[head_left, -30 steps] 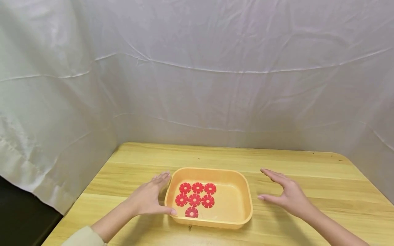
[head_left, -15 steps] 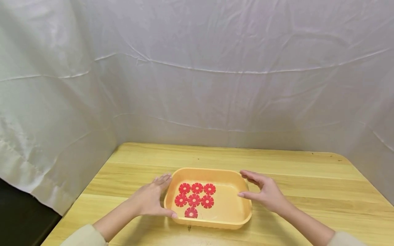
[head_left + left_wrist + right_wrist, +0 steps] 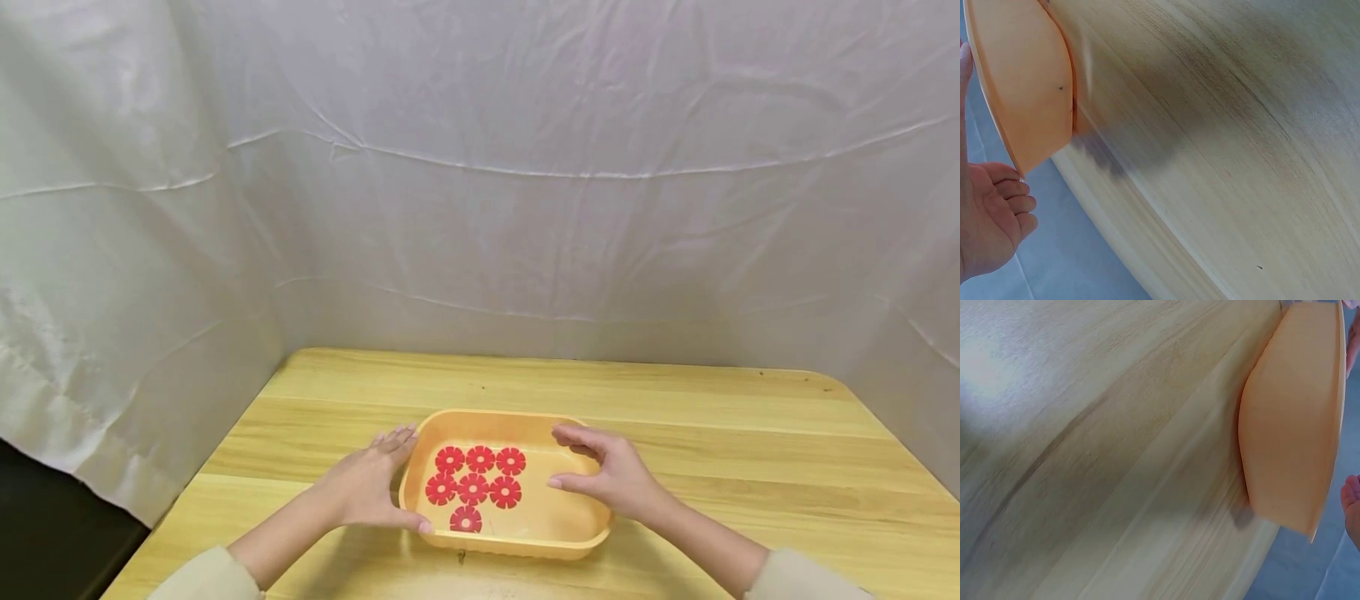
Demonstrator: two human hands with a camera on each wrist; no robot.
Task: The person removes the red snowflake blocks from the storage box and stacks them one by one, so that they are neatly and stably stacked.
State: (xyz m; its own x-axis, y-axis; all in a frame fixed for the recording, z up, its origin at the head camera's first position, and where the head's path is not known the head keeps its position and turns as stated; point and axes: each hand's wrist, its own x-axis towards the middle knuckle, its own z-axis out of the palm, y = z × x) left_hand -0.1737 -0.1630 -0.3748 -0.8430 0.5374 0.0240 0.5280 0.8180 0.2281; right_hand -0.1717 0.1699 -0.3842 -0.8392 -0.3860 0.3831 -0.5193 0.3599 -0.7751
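Note:
A shallow orange plastic tray (image 3: 517, 546) stands on the wooden table, and several red, notched, flower-shaped discs (image 3: 473, 489) lie flat in its left half. At the tray's left end, my left hand (image 3: 365, 487) has its thumb at the front-left rim and its fingers spread along the outer left side. The left wrist view has these fingers (image 3: 1016, 197) loosely bent beside the tray's far corner. Over the right end of the tray hovers my right hand (image 3: 618, 475), thumb and fingers apart with nothing between them. Only part of the right hand enters the right wrist view.
The light wooden table (image 3: 750, 450) extends to both sides of the tray and behind it. Pale grey cloth (image 3: 525, 233) hangs at the back and sides. A dark area (image 3: 52, 525) lies beyond the table's left edge.
My right hand has moved left from beside the tray to above its right end. The left hand stays at the tray's left rim. The discs keep their arrangement.

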